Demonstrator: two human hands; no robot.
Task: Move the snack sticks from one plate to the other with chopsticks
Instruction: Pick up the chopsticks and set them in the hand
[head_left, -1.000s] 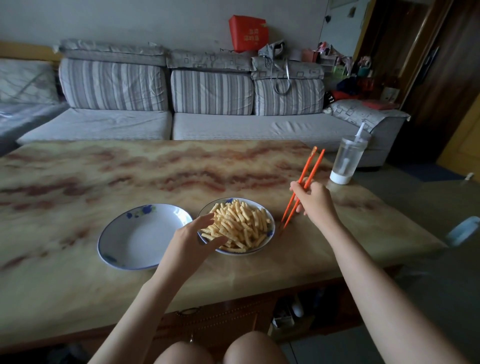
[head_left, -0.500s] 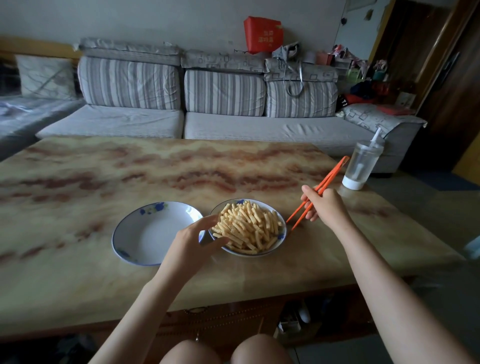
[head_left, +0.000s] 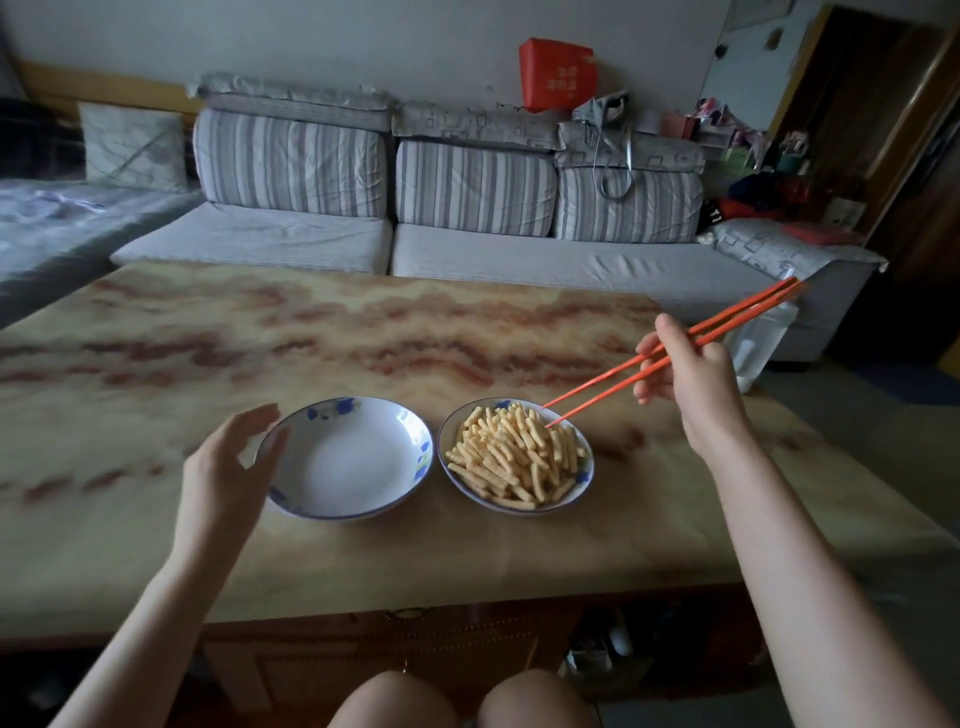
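Right hand (head_left: 691, 384) grips orange chopsticks (head_left: 743, 310), tips at the snack sticks (head_left: 514, 457) heaped on the center plate (head_left: 588, 470); pinching one stick mid-length looks wisest. Left hand (head_left: 228, 467), fingers loosely open, flanks the empty plate (head_left: 348, 462).

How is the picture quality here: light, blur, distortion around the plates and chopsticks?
Head view: dim, even room light, no glare on the empty plate; head view: wide-angle lens bows the table edges and sofa; head view: the left hand looks slightly smeared, while snack sticks and chopsticks read sharp.
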